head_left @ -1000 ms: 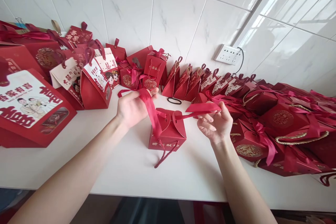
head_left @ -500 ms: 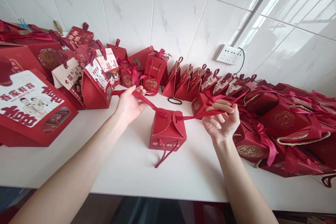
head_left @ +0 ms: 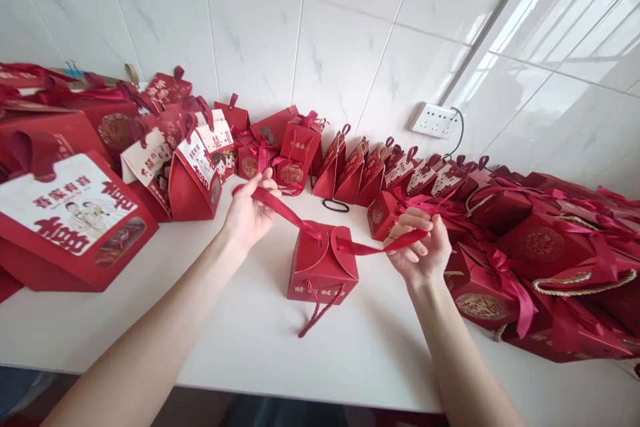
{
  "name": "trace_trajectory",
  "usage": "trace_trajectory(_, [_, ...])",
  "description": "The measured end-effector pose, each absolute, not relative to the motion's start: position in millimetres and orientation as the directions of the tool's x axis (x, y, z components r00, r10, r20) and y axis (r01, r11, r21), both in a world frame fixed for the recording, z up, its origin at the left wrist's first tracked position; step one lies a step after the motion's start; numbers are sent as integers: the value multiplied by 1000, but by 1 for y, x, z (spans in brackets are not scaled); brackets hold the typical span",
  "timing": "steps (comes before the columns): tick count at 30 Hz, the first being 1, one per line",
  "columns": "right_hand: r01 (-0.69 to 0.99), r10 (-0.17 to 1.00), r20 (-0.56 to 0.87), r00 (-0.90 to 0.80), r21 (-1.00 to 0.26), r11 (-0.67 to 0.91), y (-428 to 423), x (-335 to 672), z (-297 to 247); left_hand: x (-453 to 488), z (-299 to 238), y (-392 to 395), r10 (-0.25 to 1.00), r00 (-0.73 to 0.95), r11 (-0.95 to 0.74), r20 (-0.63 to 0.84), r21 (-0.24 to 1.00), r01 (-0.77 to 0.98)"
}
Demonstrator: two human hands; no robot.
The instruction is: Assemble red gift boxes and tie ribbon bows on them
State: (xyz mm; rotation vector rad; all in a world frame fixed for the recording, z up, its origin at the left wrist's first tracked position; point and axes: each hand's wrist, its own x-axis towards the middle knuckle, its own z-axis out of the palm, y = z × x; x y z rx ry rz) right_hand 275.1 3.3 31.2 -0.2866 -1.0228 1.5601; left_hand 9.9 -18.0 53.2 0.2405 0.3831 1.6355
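Observation:
A small red gift box (head_left: 323, 270) with gold lettering stands upright on the white table (head_left: 260, 347), its rounded top flaps folded together. A red ribbon (head_left: 284, 209) threads through slots in the flaps and spreads out to both sides. Pinched in my left hand (head_left: 251, 207) is the left end of the ribbon, up and left of the box. My right hand (head_left: 421, 250) grips the other end, to the right of the box. From the box's front hangs a twisted red cord handle (head_left: 319, 317).
Red and white gift boxes (head_left: 193, 170) crowd the left side. Small triangular boxes (head_left: 355, 170) line the tiled wall. A pile of red boxes with ribbons (head_left: 540, 247) fills the right. A black hair tie (head_left: 335, 205) lies behind the box; a power strip (head_left: 437, 121) is on the wall.
The view has shifted slightly, so everything sits a little lower in the picture. Both hands still hold the ribbon ends; the right stretch of ribbon now dips slightly.

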Motion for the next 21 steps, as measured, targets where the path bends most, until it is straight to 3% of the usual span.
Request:
trace_trajectory(6, [-592, 924, 217, -315, -806, -12, 3, 258, 44, -8, 79, -23, 962, -241, -271, 128, 337, -902])
trace_trajectory(9, [-389, 913, 206, -351, -919, 58, 6, 247, 67, -7, 103, -21, 940, -267, -339, 211, 504, -795])
trace_trajectory(12, [-250, 892, 238, -385, -957, 147, 4, 239, 100, 14, 131, -23, 934, -130, -350, 331, 791, -502])
trace_trajectory(15, [-234, 851, 311, -423, -945, 229, -3, 237, 131, 40, 154, -34, 933, 64, -342, 354, 928, -148])
trace_trajectory(18, [-187, 816, 369, -445, -929, 319, -13, 239, 151, 52, 167, -51, 923, 197, -368, 331, 909, 196])
trace_trajectory(21, [-113, 760, 427, -489, -896, 430, -21, 242, 160, 52, 173, -68, 905, 222, -422, 362, 827, 373])
